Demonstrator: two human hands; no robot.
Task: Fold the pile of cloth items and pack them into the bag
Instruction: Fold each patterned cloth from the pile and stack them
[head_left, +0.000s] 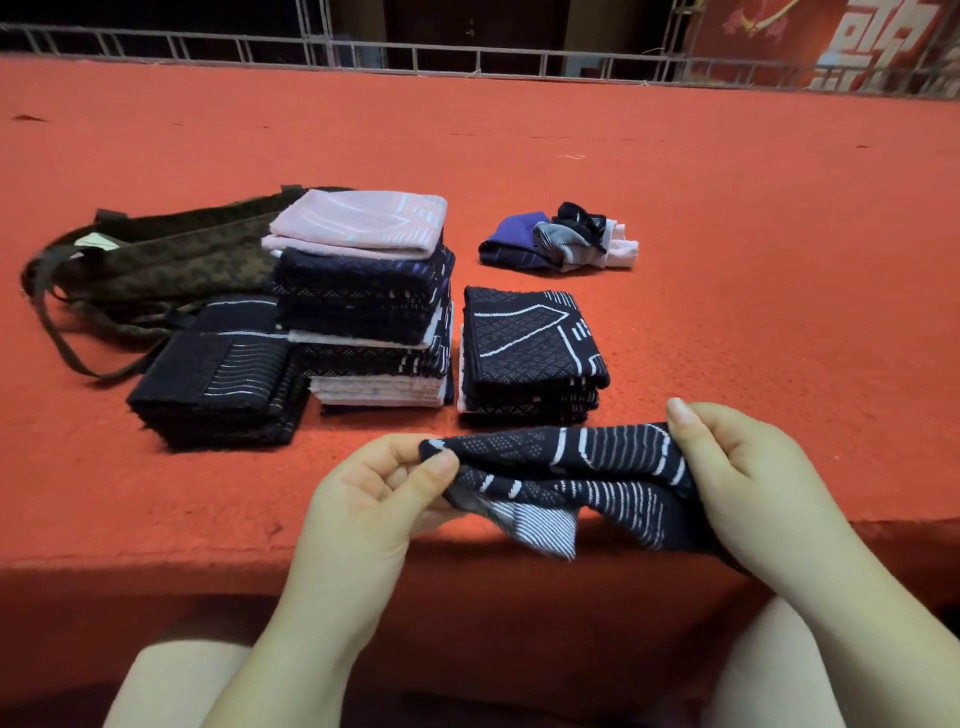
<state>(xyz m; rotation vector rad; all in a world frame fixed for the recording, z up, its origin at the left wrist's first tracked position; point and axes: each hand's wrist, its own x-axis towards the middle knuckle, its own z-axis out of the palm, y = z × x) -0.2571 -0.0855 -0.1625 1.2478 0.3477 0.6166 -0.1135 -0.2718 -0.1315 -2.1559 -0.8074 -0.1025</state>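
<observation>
The dark patterned cloth (566, 478) hung between the two hands at the near edge of the red tabletop (727, 208), and it was still crumpled. One corner with thin stripes drooped below the fingers. The risk was, I think, that this loose corner would be folded inside crooked, so the piece would come out thicker on one side and not match the others. Also the grip was only at the two ends; if one pinch slipped, the cloth could drop over the tabletop edge to the lap.

The left hand (374, 493) pinched the left end of the cloth between thumb and forefinger, the other fingers curled loosely behind. The right hand (737, 478) held the right end with its fingers curled round the bunched fabric, the thumb on top. Both wrists came up from below, palms turned toward each other.

Just beyond the fingers stood a short folded stack (530, 348). Left of it was a taller stack (369, 301) with a pink piece on top; it looked a little uneven and could lean if more was put on it. Further left of the fingers lay a low dark stack (218, 384), touching the camouflage bag (156, 260), which lay flat. Far beyond the right fingers remained the small unfolded pile (561, 239).
</observation>
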